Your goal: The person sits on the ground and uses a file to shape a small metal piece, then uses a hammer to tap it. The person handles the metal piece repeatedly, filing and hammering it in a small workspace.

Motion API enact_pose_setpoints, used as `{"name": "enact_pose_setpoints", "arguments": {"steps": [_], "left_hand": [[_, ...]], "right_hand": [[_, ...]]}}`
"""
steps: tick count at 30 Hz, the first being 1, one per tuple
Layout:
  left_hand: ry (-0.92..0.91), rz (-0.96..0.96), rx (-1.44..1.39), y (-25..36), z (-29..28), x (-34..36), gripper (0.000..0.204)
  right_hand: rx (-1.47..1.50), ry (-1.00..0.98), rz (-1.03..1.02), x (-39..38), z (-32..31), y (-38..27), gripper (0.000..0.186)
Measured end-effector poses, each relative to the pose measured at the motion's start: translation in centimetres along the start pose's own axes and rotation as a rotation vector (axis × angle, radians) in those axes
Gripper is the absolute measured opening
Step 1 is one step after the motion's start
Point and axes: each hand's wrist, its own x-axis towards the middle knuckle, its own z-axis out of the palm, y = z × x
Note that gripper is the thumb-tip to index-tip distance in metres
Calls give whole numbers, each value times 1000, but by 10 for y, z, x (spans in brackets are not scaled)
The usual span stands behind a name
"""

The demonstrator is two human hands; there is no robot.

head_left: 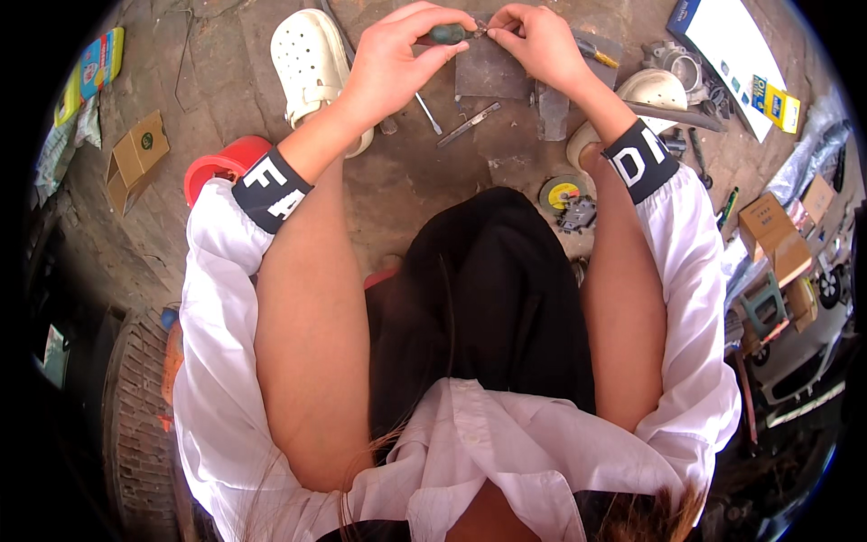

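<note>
Near the top of the head view, both my hands meet in front of me. My left hand [397, 52] is closed round a dark green handle [447, 34], which looks like a screwdriver's; its shaft cannot be made out. A small metal piece [480, 30] shows between the handle and my right hand [542, 45]. The right fingers pinch at that piece, too small to name. On the ground below the hands lie a grey metal plate [492, 77], a thin screwdriver [428, 114] and a flat metal strip tool [469, 125].
A cutting disc [563, 193] lies beside a dark metal part [578, 214]. To the left are a red ring-shaped container [212, 167] and an open cardboard box [135, 158]. On the right sit a metal housing [675, 65], a white box [736, 54] and a brown carton [772, 237]. A tyre [140, 406] stands lower left.
</note>
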Motion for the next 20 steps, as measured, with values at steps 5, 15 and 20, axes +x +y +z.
{"name": "enact_pose_setpoints", "arguments": {"steps": [5,15,20], "left_hand": [[58,30,-5,-2,1,2,27],[60,-144,-170,-6,4,2,27],[67,-164,-148,-10,5,2,27]], "right_hand": [[-91,28,-92,-1,-3,1,11],[-133,49,-67,-2,-4,-5,8],[-258,12,-97,-5,-10,-16,9]]}}
